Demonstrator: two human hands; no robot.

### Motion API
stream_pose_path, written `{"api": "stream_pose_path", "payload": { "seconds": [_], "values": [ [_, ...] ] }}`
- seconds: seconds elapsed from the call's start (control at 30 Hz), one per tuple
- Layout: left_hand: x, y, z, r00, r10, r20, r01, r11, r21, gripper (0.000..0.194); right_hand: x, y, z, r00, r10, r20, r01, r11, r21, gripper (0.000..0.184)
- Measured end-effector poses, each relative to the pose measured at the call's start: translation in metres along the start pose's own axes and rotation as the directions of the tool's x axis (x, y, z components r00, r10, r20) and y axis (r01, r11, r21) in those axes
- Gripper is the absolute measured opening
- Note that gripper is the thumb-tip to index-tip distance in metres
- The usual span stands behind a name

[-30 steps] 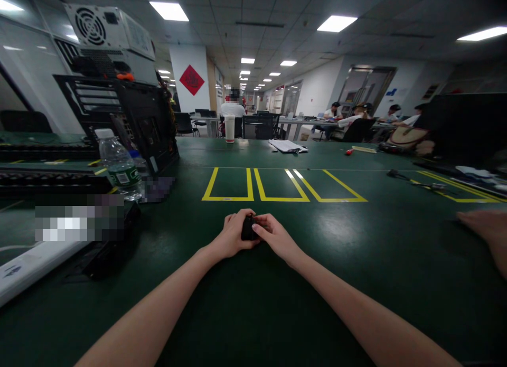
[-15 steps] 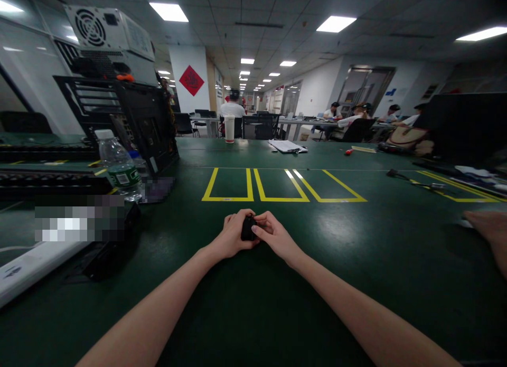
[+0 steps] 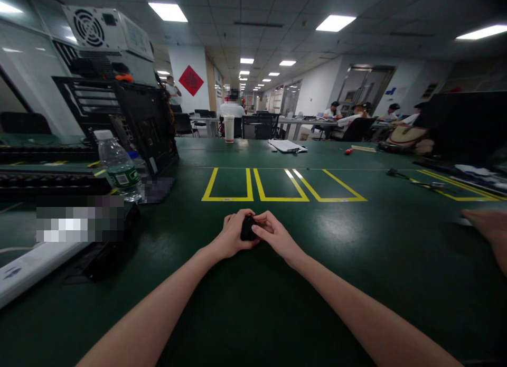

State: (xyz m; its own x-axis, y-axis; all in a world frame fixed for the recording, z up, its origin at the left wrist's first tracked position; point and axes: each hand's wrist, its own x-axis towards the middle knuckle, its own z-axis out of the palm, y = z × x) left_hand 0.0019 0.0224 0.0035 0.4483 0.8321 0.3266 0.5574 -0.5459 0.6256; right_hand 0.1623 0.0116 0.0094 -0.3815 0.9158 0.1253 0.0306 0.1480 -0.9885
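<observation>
Bright ceiling lights (image 3: pixel 336 23) hang over a long office, where people sit at desks in the distance and a red diamond-shaped decoration (image 3: pixel 190 81) is fixed to a white pillar (image 3: pixel 178 66). Nearer, a dark green tabletop (image 3: pixel 190 314) fills the lower view. On it, close to the middle and just short of three yellow tape outlines (image 3: pixel 284 199), is a small black object (image 3: pixel 247 228), largely covered by fingers; what exactly it is cannot be told.

The person's left hand (image 3: pixel 232 237) has its grip curled around the object from the left, thumb on the near side and fingers on the far side. The right hand (image 3: pixel 276 237) meets it from the right, its grip closed on that side with the thumb pressed against the black surface.

Beyond the outlines stand a white cup (image 3: pixel 229 129) and, to its right, a clipboard with papers (image 3: pixel 287 146). To the left, a water bottle (image 3: pixel 122 169) stands beside a black computer case (image 3: pixel 148 126) topped by a power supply unit (image 3: pixel 109 29). At the right edge, another person's hand (image 3: pixel 489 229) rests near a dark cable (image 3: pixel 418 182).
</observation>
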Motion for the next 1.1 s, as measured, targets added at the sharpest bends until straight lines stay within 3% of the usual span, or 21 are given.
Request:
{"api": "stream_pose_path", "payload": {
  "seconds": [0.3,0.47,0.7,0.87,1.1],
  "values": [
    [0.0,-0.001,0.0,1.0,0.001,0.009,-0.001,1.0,-0.009,0.055,0.003,0.003,-0.003,0.996,0.091,-0.024,-0.092,0.992,-0.083,0.031],
    [-0.001,0.004,-0.004,1.0,-0.007,0.021,0.007,1.0,0.011,0.054,0.001,0.001,-0.003,0.997,0.069,0.019,-0.068,0.996,-0.059,0.026],
    [0.0,-0.001,0.001,1.0,0.025,-0.017,-0.024,1.0,0.02,0.056,0.003,0.005,-0.002,0.999,0.043,-0.023,-0.044,0.998,-0.041,0.024],
    [0.0,-0.004,0.003,1.0,0.022,-0.017,-0.022,1.0,0.008,0.056,0.006,0.009,-0.004,0.995,0.094,-0.04,-0.096,0.994,-0.049,0.032],
    [-0.002,0.007,-0.008,0.999,-0.002,0.049,0.002,1.0,0.001,0.052,0.003,0.003,-0.004,0.997,0.05,0.054,-0.05,0.999,0.0,0.027]
  ]
}}
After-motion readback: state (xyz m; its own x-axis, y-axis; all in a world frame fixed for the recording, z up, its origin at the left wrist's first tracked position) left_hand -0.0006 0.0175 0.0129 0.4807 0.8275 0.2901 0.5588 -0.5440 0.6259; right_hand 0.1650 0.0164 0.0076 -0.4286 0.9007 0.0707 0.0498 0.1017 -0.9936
